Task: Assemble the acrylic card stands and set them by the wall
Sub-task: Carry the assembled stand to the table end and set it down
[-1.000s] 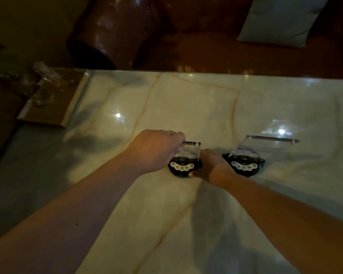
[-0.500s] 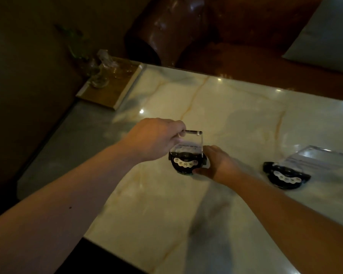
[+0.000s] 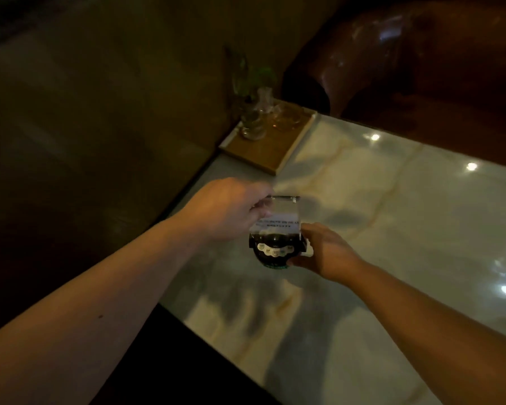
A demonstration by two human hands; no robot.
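An acrylic card stand [image 3: 278, 229], a clear upright plate on a black round base with white dots, is held just above the marble table [image 3: 392, 217] near its left edge. My left hand [image 3: 228, 209] pinches the top left corner of the clear plate. My right hand [image 3: 322, 249] grips the black base from the right. A white strip with print shows through the plate. The dark wall [image 3: 100, 112] runs along the table's left side. The second stand is out of view.
A wooden tray [image 3: 281, 153] with glass cups and a small glass vase with a green plant [image 3: 254, 112] sits in the table's far left corner by the wall. A brown leather sofa [image 3: 406, 54] stands behind the table.
Both hands have carried the stand to the left, towards the wall side of the table. The view swung left, so the second stand on the right has left the frame.
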